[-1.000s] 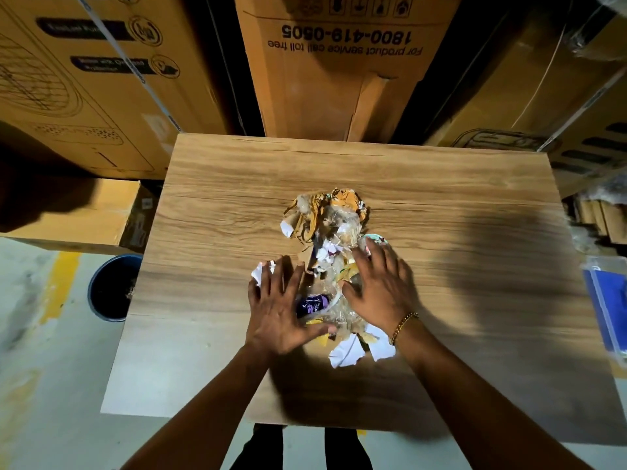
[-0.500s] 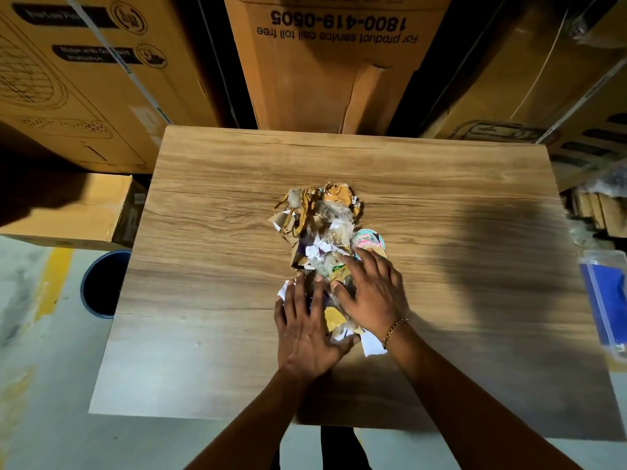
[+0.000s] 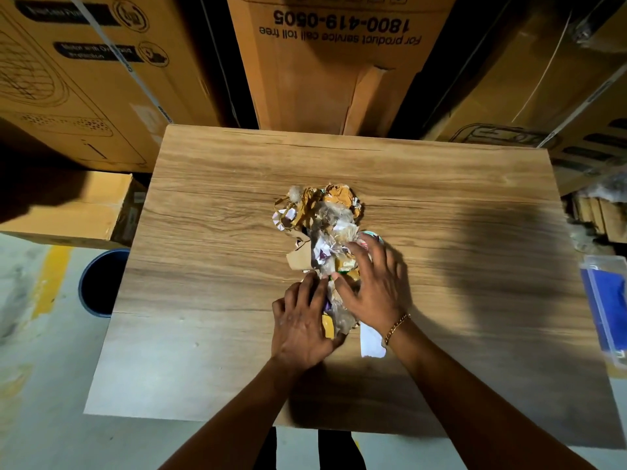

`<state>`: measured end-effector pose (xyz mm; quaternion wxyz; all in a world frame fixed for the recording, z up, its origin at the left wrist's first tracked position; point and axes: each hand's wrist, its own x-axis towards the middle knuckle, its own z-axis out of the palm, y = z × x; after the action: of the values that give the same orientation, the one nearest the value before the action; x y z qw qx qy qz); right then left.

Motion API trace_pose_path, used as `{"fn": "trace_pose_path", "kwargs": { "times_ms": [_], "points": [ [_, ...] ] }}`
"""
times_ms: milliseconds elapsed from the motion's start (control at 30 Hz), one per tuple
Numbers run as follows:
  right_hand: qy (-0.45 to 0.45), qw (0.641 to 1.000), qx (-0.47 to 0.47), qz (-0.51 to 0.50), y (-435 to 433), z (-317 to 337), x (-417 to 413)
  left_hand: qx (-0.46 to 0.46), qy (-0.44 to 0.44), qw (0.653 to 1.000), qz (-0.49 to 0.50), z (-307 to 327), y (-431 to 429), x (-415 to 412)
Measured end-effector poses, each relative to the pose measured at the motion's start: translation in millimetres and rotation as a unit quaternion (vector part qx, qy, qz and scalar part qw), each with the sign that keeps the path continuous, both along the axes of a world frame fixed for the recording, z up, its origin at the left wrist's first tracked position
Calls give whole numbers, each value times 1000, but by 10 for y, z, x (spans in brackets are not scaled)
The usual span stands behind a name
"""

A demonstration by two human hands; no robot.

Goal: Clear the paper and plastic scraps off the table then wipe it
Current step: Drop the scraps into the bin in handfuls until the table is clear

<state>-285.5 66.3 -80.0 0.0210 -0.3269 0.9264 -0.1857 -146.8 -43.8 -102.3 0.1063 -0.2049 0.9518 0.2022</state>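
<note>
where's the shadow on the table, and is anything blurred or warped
Head view: a dark shadow covers the right side of the table and its near middle edge, while the near left corner is bright; the fingers of the right hand look slightly smeared; the wide lens leans the boxes outward.

Large brown cardboard boxes (image 3: 332, 62) are stacked from 10 to 2 o'clock. A round dark-blue bin (image 3: 101, 283) is seen at 9 o'clock, and a clear plastic box with blue contents (image 3: 607, 300) at 3 o'clock.
</note>
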Motion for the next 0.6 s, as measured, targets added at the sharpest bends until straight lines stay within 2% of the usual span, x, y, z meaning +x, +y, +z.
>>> {"fn": "trace_pose_path", "kwargs": {
  "times_ms": [67,200,433,600],
  "points": [
    [-1,998,26,64,-121,-3,-116,1,9,1000,-2,-19,-10,10],
    [-73,979,111,155,-230,-94,-269,15,13,1000,-6,9,-29,-1],
    [-92,982,72,147,-65,-174,-136,45,84,994,58,-69,-31,35],
    [-63,992,48,98,4,-294,45,73,88,990,84,-54,-78,-90]
  ]
}}
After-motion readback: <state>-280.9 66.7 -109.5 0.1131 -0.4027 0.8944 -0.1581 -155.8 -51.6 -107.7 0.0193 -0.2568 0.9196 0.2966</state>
